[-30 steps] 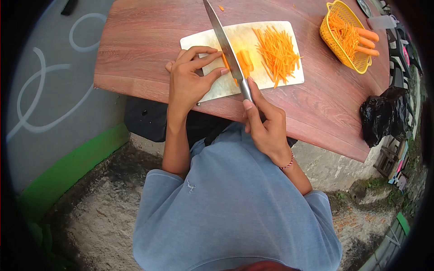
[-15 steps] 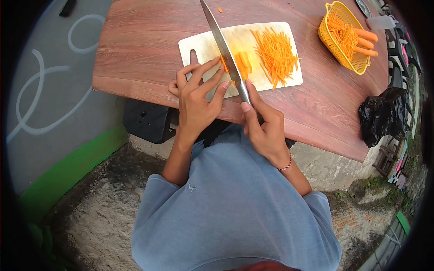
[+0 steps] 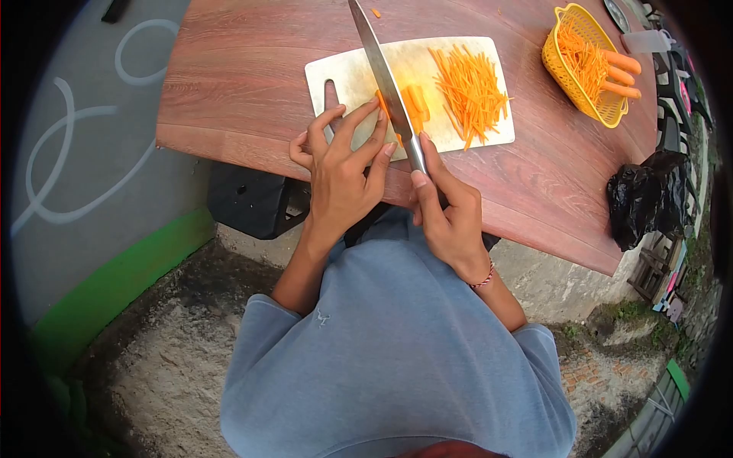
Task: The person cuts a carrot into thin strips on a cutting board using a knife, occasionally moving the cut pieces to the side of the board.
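Note:
My right hand (image 3: 452, 221) grips a large kitchen knife (image 3: 387, 76), its blade pointing away from me across the white cutting board (image 3: 347, 72). Left of the blade, the fingertips of my left hand (image 3: 342, 175) press on a narrow carrot piece (image 3: 382, 102), mostly hidden by the fingers and the knife. Just right of the blade lie a few flat carrot slices (image 3: 415, 105). A heap of carrot strips (image 3: 472, 95) covers the board's right side, some poking over its edge.
On the wooden table (image 3: 244, 91) a yellow basket (image 3: 560, 70) at the right holds carrot strips and whole carrots (image 3: 621, 61). A plastic bottle (image 3: 645, 41) is beyond it. A black plastic bag (image 3: 649, 200) hangs at the right edge. A black stool (image 3: 246, 202) stands below the left side.
The board, the knife and my left hand appear slightly further right in view. My grip on the knife and my fingers on the carrot piece look the same.

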Demonstrator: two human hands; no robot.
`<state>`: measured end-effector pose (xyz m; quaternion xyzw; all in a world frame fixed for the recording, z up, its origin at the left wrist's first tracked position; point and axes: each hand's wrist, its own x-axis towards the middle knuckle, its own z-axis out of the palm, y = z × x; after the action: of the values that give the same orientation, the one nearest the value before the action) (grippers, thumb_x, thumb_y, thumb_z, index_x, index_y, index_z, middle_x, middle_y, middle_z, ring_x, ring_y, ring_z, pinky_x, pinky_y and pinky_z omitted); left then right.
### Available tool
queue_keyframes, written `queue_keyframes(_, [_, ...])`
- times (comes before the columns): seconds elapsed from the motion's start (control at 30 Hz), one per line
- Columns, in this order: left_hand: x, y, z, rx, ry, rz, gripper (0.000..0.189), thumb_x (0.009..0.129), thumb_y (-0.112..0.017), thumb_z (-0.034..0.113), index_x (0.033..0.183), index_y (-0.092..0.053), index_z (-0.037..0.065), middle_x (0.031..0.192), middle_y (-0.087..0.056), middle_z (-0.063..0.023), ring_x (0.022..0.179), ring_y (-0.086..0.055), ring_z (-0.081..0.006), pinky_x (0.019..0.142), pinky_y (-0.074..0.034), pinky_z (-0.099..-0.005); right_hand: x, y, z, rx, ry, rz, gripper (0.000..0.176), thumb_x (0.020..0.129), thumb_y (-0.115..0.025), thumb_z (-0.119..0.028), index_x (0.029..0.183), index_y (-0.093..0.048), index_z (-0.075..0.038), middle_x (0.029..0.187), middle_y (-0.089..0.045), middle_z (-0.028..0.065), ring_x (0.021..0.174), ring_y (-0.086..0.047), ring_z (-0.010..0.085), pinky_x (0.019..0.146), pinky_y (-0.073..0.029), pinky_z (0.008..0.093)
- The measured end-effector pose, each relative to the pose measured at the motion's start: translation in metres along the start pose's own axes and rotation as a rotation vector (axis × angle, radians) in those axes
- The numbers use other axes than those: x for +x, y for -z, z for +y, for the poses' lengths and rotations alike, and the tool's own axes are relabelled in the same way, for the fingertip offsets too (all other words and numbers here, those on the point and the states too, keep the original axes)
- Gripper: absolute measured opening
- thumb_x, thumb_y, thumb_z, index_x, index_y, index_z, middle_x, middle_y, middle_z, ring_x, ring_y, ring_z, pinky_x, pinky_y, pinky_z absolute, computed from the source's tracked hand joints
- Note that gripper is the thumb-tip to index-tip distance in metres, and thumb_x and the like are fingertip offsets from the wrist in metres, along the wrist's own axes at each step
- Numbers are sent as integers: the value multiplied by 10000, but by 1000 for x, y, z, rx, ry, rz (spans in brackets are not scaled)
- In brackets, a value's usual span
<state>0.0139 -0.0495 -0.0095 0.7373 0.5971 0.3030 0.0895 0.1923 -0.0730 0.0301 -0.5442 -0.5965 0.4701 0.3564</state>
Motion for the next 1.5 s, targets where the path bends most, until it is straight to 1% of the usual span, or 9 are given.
queue_keyframes(0.33, [0, 1, 1, 40, -24, -4, 325, 954, -747, 269, 1223, -815, 100, 1499, -639, 6, 1414, -414, -291, 1113, -174, -550, -1, -1, -5, 17, -44, -3, 479, 1075, -620, -81, 1524, -546, 69, 1064, -746, 316, 932, -788, 274, 836, -572, 351])
queue_keyframes(0.53, [0, 1, 1, 43, -24, 0, 320, 945, -753, 262, 1214, -817, 103, 1499, -639, 1, 1416, -417, -286, 1113, -176, -549, -1, -1, -11, 8, -77, -11, 478, 1073, -619, -80, 1521, -547, 70, 1078, -741, 326, 933, -795, 312, 836, -578, 361])
queue_keyframes(0.6, [0, 0, 1, 44, -24, 3, 310, 941, -756, 257, 1202, -819, 101, 1497, -643, 5, 1412, -427, -275, 1112, -178, -547, -1, -1, -10, -49, -3, -8, 480, 1064, -624, -71, 1519, -553, 65, 999, -736, 301, 855, -777, 351, 792, -579, 374])
queue_keyframes(0.73, [0, 0, 1, 41, -19, 4, 304, 938, -759, 254, 1192, -821, 100, 1493, -649, 11, 1407, -438, -266, 1110, -180, -545, -2, -2, -14, -96, -39, -21, 491, 1052, -632, -61, 1523, -555, 53, 907, -709, 273, 783, -743, 380, 736, -571, 398])
queue_keyframes(0.8, [0, 0, 1, 48, -24, 7, 306, 937, -760, 254, 1193, -820, 98, 1486, -657, 15, 1403, -444, -267, 1107, -184, -544, -1, -5, -11, -178, 127, 36, 508, 1042, -641, -54, 1532, -551, 41, 852, -679, 258, 742, -722, 384, 698, -559, 421])
queue_keyframes(1.0, [0, 0, 0, 42, -26, 8, 310, 945, -752, 248, 1208, -816, 98, 1482, -662, 23, 1392, -457, -259, 1096, -195, -540, 0, -10, -4, -207, 216, 73, 513, 1036, -646, -55, 1532, -549, 36, 845, -680, 255, 738, -716, 397, 687, -560, 443])
queue_keyframes(1.23, [-1, -2, -3, 22, -18, 3, 348, 958, -734, 235, 1270, -798, 97, 1489, -658, 31, 1342, -474, -249, 1054, -217, -521, 1, -10, -9, -222, 185, 63, 509, 1034, -652, -65, 1523, -554, 39, 828, -676, 251, 727, -709, 412, 665, -550, 466])
queue_keyframes(1.3, [-2, -1, -3, -2, -5, -7, 363, 965, -724, 227, 1295, -788, 92, 1485, -662, 36, 1305, -482, -245, 1027, -228, -504, 5, -11, -9, -267, 146, 38, 486, 1051, -630, -44, 1527, -561, 28, 923, -721, 282, 809, -775, 346, 745, -575, 374])
queue_keyframes(1.5, [0, 4, 1, 24, 25, -44, 363, 1036, -666, 247, 1341, -771, 80, 1484, -682, 8, 1288, -497, -258, 1065, -266, -455, 11, -11, -11, -287, 138, 35, 493, 1051, -640, -80, 1533, -566, -7, 840, -689, 280, 746, -739, 403, 692, -554, 413])
